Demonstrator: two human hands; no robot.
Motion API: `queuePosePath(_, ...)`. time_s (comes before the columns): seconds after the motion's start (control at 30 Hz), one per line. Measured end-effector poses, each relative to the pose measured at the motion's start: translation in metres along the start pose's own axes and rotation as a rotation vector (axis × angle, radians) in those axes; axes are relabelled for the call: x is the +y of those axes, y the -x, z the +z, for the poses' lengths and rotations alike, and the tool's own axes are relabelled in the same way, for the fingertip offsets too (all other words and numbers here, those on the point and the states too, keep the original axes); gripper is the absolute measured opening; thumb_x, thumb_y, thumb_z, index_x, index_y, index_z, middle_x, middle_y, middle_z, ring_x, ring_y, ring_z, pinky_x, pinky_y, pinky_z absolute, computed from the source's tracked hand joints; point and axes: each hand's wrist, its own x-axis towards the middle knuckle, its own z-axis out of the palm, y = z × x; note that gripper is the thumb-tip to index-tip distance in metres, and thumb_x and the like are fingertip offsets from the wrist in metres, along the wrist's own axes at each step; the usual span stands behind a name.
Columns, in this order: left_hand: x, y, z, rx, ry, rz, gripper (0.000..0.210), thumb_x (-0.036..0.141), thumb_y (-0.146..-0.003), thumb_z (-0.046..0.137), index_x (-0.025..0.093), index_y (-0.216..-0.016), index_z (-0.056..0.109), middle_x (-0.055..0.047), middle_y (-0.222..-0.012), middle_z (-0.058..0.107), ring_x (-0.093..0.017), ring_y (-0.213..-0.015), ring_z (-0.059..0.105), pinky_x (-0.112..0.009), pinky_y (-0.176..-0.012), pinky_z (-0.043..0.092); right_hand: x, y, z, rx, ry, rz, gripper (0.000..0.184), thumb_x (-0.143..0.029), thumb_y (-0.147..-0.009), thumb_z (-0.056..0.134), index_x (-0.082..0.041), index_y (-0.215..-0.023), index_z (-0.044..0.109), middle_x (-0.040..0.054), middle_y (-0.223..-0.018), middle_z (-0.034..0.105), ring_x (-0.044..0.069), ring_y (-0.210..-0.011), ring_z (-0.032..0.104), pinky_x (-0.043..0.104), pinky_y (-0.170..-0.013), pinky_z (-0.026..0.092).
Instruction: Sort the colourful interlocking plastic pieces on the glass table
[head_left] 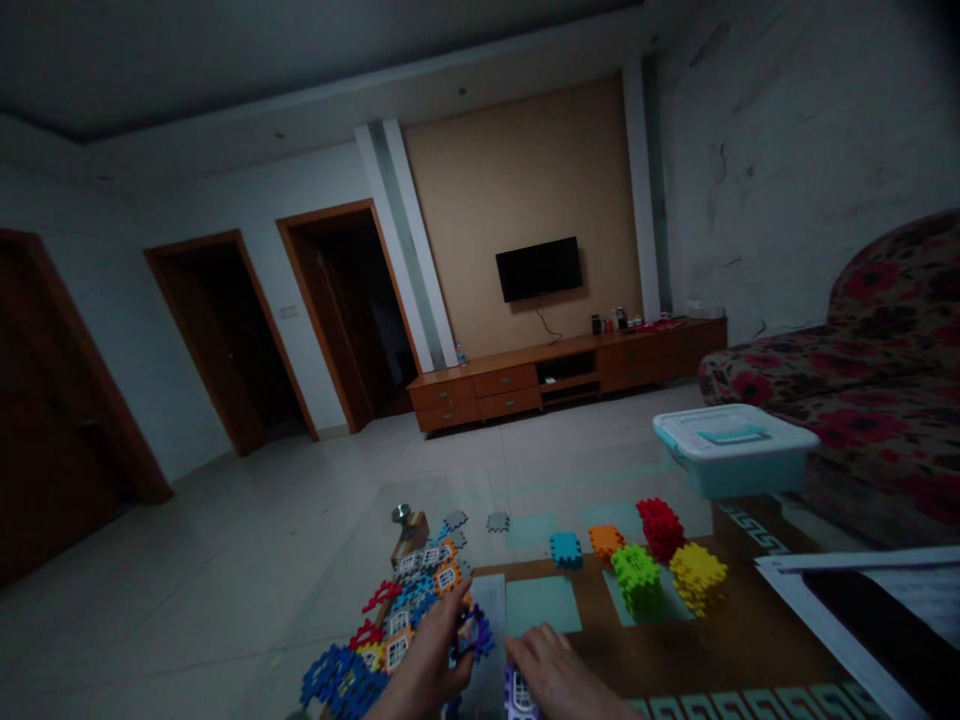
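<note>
At the bottom edge, my left hand (429, 662) rests in a loose heap of interlocking plastic tiles (409, 610) in blue, red, orange and white, fingers curled around a purple tile (475, 634). Beside it, my right hand (556, 672) closes over a white-and-purple tile (519, 696) at the frame's bottom. Both hands sit on a glass-topped wooden table (675, 650). Sorted stacks stand further back: red (660, 527), green (637, 580), yellow (697, 577), orange (606, 540) and blue (566, 549).
A pale blue lidded plastic box (731, 448) stands at the table's far right corner. Papers (862, 590) lie on the right. A floral sofa (862, 370) is on the right, a TV cabinet (562, 375) across the tiled floor, dark doorways on the left.
</note>
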Motion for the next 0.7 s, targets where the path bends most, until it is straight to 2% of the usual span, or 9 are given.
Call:
queuePosePath(0.13,0.013,0.013,0.005,-0.042,0.075,-0.006,0.085,0.015,-0.071,0.055,0.024,-0.151,0.027,-0.009,-0.144,0.054,-0.023,-0.132,0.049,-0.038,-0.115,0.035,0.002,0.003,-0.013,-0.107,-0.113,-0.022,0.059,-0.007,-0.066,0.063,-0.026,-0.122,0.061,0.0039,-0.111,0.069,0.024,-0.099,0.060,0.028,-0.086,0.047)
queuePosePath(0.3,0.049,0.005,0.021,-0.208,-0.016,-0.013,0.096,0.008,-0.063,0.057,0.018,-0.153,0.025,-0.013,-0.144,0.053,-0.027,-0.134,0.046,-0.040,-0.117,0.031,0.016,0.017,-0.036,-0.065,-0.164,0.112,0.075,0.001,-0.063,0.054,-0.022,-0.134,0.055,0.0094,-0.128,0.065,0.027,-0.113,0.059,0.034,-0.098,0.045)
queuePosePath(0.47,0.072,-0.007,0.040,-0.371,-0.152,-0.063,0.097,0.005,-0.063,0.056,0.023,-0.153,0.024,-0.012,-0.145,0.053,-0.031,-0.133,0.046,-0.049,-0.115,0.029,0.021,0.025,-0.051,-0.173,-0.147,0.203,0.074,0.002,-0.066,0.048,-0.018,-0.137,0.054,0.0119,-0.132,0.063,0.027,-0.119,0.058,0.037,-0.101,0.045)
queuePosePath(0.7,0.084,-0.007,0.043,-0.401,-0.265,-0.072,0.091,0.005,-0.069,0.051,0.022,-0.153,0.022,-0.013,-0.152,0.044,-0.033,-0.139,0.038,-0.054,-0.113,0.028,0.018,0.021,-0.047,-0.190,-0.198,0.247,0.066,0.001,-0.072,0.043,-0.018,-0.134,0.057,0.0118,-0.129,0.064,0.024,-0.118,0.057,0.034,-0.103,0.042)
